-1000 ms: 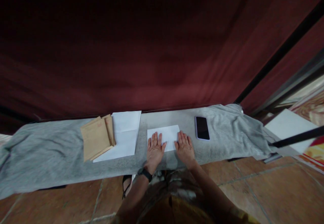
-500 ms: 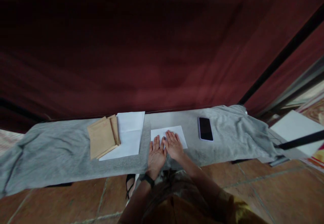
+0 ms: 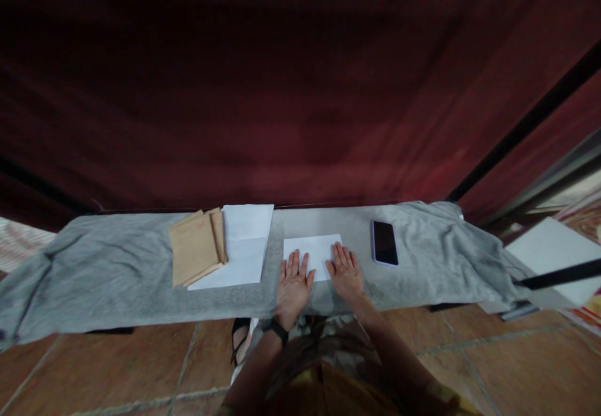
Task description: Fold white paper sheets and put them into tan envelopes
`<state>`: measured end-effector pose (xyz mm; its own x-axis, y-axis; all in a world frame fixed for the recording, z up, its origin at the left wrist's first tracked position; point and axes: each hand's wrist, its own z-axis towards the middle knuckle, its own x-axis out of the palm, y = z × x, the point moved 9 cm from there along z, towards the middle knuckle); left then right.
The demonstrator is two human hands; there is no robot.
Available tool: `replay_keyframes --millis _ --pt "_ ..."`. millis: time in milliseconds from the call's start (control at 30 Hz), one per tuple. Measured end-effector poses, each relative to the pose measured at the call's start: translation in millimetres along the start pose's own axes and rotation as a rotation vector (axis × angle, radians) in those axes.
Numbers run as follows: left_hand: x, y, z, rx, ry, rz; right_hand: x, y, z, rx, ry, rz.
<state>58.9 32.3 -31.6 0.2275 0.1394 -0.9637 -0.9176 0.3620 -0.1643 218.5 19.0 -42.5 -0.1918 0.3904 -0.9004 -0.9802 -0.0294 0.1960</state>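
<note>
A folded white sheet of paper [image 3: 313,250] lies on the grey cloth of a narrow table [image 3: 117,272], right in front of me. My left hand [image 3: 293,286] rests flat on the sheet's near left corner, fingers stretched out. My right hand [image 3: 346,272] lies flat on the sheet's near right edge, fingers apart. Neither hand holds anything. A black band sits on my left wrist.
Brown envelopes [image 3: 196,247] lie stacked on larger white sheets [image 3: 244,244] to the left. A dark phone [image 3: 385,242] lies face up to the right. A dark red curtain hangs behind the table. A white board [image 3: 549,250] and black bar stand at far right. Tiled floor lies below.
My right hand has slid from the middle of the sheet, beside my left hand, back out to the sheet's right edge. My left hand has stayed in place.
</note>
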Motion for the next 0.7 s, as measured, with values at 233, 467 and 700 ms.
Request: replay_keyframes --millis 233,467,700 --pt "-3.4 0 -2 0.013 -0.021 -0.033 -17 -33 -11 0.132 -0.024 0.058" --pt "-5.6 1 -3 0.018 -0.033 -0.025 -16 -53 -5 0.404 0.168 0.322" --pt "-9.2 1 -6 0.039 -0.066 -0.04 -6 -60 1 0.502 0.203 0.549"
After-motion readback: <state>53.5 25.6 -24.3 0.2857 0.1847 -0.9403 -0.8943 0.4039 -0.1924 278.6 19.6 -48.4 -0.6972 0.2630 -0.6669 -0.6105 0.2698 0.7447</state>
